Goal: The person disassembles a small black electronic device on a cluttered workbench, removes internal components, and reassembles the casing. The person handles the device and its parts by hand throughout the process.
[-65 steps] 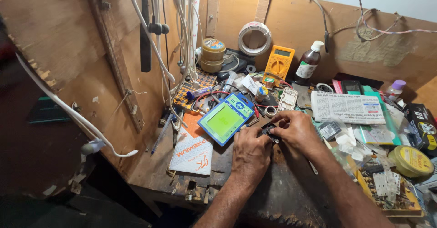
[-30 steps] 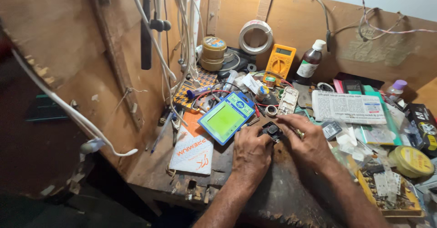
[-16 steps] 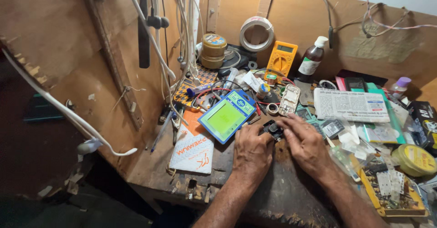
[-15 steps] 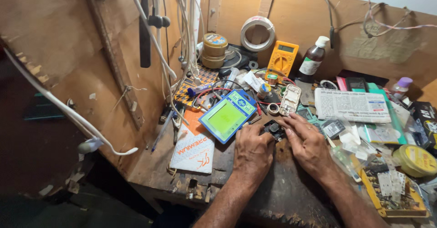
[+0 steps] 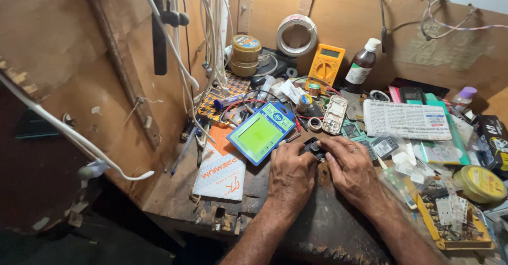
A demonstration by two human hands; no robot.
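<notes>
My left hand (image 5: 290, 174) and my right hand (image 5: 350, 165) meet over the wooden workbench (image 5: 317, 228), both pinching a small black part (image 5: 314, 148) between their fingertips. The part is mostly hidden by my fingers, so its kind is unclear. A ring shows on a finger of my right hand. Just left of the part lies a blue-framed card with a green panel (image 5: 260, 133), tilted on the bench. Behind the part lies a pale phone shell (image 5: 334, 115).
A yellow multimeter (image 5: 325, 65), a dark bottle (image 5: 360, 68), a tape roll (image 5: 295, 34) and round tins (image 5: 245, 54) stand at the back. A folded newspaper (image 5: 406, 120), a yellow tin (image 5: 480, 182) and a tray of small parts (image 5: 450, 220) crowd the right. White cables (image 5: 174, 53) hang at left.
My hands have stayed together on the small black part, with only slight finger shifts. The camera view has drifted a little.
</notes>
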